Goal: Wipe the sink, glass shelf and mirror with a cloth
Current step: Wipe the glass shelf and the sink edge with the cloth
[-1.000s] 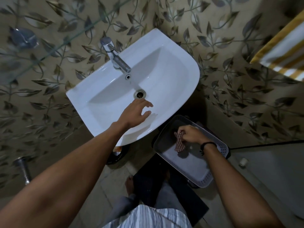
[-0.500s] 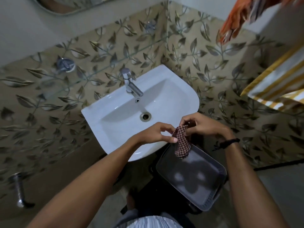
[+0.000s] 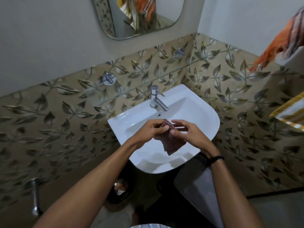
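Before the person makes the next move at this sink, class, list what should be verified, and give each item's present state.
1. Cloth held: ok, left hand and right hand both grip it above the sink.
2. Cloth spread flat: not ok, it hangs bunched.
3. Tap off: ok, no stream shows.
4. Cloth damp: cannot tell.
5. Glass shelf and mirror in view: ok.

The left hand (image 3: 151, 130) and right hand (image 3: 191, 134), holding the cloth (image 3: 171, 143) between them, block the middle of the sink (image 3: 203, 119), leaving open basin toward its right rim. The tap (image 3: 156, 100) juts out over the back edge, and the glass shelf (image 3: 131, 83) crosses just above it, under the mirror (image 3: 139, 17) at upper centre.
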The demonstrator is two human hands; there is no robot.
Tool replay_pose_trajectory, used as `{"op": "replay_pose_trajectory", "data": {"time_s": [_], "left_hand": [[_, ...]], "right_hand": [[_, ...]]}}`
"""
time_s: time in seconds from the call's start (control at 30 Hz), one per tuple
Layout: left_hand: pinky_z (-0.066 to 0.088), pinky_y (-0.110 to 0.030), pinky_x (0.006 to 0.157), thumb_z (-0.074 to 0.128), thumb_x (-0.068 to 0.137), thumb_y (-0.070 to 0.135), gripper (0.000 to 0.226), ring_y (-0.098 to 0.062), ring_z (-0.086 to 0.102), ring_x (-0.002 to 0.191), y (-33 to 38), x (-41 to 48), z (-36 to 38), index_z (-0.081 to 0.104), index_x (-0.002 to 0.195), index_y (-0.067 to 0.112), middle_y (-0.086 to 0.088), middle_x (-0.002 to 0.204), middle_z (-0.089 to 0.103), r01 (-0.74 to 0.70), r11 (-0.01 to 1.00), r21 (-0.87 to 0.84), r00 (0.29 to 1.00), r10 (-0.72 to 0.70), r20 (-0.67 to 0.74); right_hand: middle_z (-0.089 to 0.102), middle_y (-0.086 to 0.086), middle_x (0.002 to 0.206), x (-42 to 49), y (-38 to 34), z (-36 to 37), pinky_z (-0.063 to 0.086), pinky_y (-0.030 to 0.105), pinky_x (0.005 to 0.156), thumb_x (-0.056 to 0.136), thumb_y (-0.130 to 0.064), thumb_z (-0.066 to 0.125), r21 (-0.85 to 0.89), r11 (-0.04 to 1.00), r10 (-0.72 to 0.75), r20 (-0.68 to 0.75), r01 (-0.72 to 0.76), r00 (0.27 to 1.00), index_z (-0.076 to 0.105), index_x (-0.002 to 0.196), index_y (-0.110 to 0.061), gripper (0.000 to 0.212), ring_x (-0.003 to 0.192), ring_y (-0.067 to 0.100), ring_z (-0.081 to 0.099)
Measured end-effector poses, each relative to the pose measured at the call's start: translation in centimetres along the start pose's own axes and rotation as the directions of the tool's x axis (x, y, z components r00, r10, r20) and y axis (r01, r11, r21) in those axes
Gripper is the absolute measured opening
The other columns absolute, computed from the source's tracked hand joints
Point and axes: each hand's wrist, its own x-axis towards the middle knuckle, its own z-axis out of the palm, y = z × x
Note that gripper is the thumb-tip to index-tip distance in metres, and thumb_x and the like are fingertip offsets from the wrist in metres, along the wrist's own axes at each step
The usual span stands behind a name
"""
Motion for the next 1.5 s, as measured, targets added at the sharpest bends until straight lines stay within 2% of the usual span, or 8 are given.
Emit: {"op": "replay_pose_trajectory", "data": {"time_s": [0.27,0.47,0.63,0.77,0.97,1.13,1.3,1.5], "left_hand": [[0.054,-0.033,0.088,0.070,0.094,0.009,0.016,-0.012,0.067,0.094,-1.3,-1.4,-7.3,0.076,0.108,0.003,-0.011,0.102,0.074,-0.070,0.993,0.095,0.992,0.079,-0.100],[0.049,-0.011,0.082,0.073,0.091,0.006,0.016,0.011,0.060,0.102,-2.8,-1.7,-10.3,0.074,0.106,-0.001,0.000,0.124,0.063,-0.117,0.982,0.149,0.957,0.151,-0.246],[0.049,-0.011,0.083,0.067,0.097,0.009,0.012,-0.004,0.065,0.097,-3.5,-1.1,-10.5,0.072,0.106,0.004,-0.005,0.104,0.073,-0.088,0.983,0.161,0.962,0.125,-0.243],[0.051,-0.024,0.090,0.067,0.093,0.002,0.017,-0.015,0.063,0.102,-3.7,0.5,-10.6,0.071,0.103,0.016,0.001,0.104,0.071,-0.033,0.973,0.227,0.964,0.090,-0.249],[0.045,-0.025,0.068,0.072,0.089,0.000,0.019,-0.012,0.053,0.070,-2.8,3.8,-11.0,0.074,0.088,0.018,0.003,0.077,0.067,0.152,0.964,0.220,0.910,-0.050,-0.411],[0.051,-0.013,0.063,0.064,0.086,-0.015,0.025,-0.010,0.060,0.072,-0.7,6.7,-11.9,0.072,0.085,0.010,0.001,0.078,0.069,0.106,0.994,-0.024,0.844,-0.102,-0.527],[0.060,-0.025,0.078,0.057,0.087,-0.022,0.032,-0.019,0.068,0.083,-0.8,9.4,-14.0,0.068,0.088,0.008,-0.009,0.089,0.072,-0.036,0.972,-0.231,0.820,-0.104,-0.563],[0.052,-0.015,0.064,0.063,0.091,-0.010,0.024,-0.016,0.065,0.082,-7.0,7.6,-17.8,0.070,0.096,0.012,-0.001,0.087,0.070,0.245,0.967,0.066,0.797,-0.162,-0.582]], "right_hand": [[0.075,0.003,0.073,4.3,-1.4,6.9,0.060,0.044,0.072,0.088,-0.018,0.073,-0.260,0.965,-0.012,-0.127,-0.021,0.992,0.075,0.087,-0.018,0.002,0.066,0.019,0.073],[0.069,0.001,0.068,5.8,-3.2,8.7,0.046,0.034,0.060,0.087,-0.037,0.074,-0.440,0.896,0.006,-0.124,-0.061,0.992,0.069,0.076,-0.017,0.024,0.063,0.015,0.063],[0.060,-0.003,0.061,6.5,-3.5,8.6,0.035,0.029,0.053,0.081,-0.044,0.079,-0.401,0.910,0.044,-0.166,-0.109,0.985,0.067,0.073,-0.010,0.037,0.055,0.012,0.052],[0.068,0.007,0.076,7.9,-3.2,7.4,0.043,0.032,0.059,0.084,-0.037,0.078,-0.401,0.911,0.070,-0.073,-0.094,0.995,0.069,0.079,-0.011,0.028,0.067,0.019,0.062],[0.068,0.003,0.080,10.7,-3.3,5.0,0.048,0.034,0.068,0.086,-0.022,0.074,-0.527,0.850,0.053,0.024,-0.032,0.998,0.068,0.081,-0.017,0.009,0.078,0.021,0.064],[0.064,0.005,0.085,14.1,-4.0,4.1,0.040,0.034,0.062,0.086,-0.017,0.069,-0.616,0.787,-0.121,-0.101,0.034,0.987,0.071,0.088,-0.013,0.005,0.081,0.025,0.060],[0.054,0.004,0.094,17.0,-3.0,6.3,0.041,0.032,0.064,0.083,-0.014,0.062,-0.617,0.780,-0.340,-0.277,0.105,0.899,0.072,0.103,-0.014,0.021,0.081,0.024,0.055],[0.054,0.012,0.120,18.7,2.2,13.3,0.048,0.037,0.089,0.089,-0.004,0.058,-0.612,0.789,-0.206,-0.183,0.053,0.961,0.067,0.123,-0.010,0.035,0.104,0.030,0.056]]}}
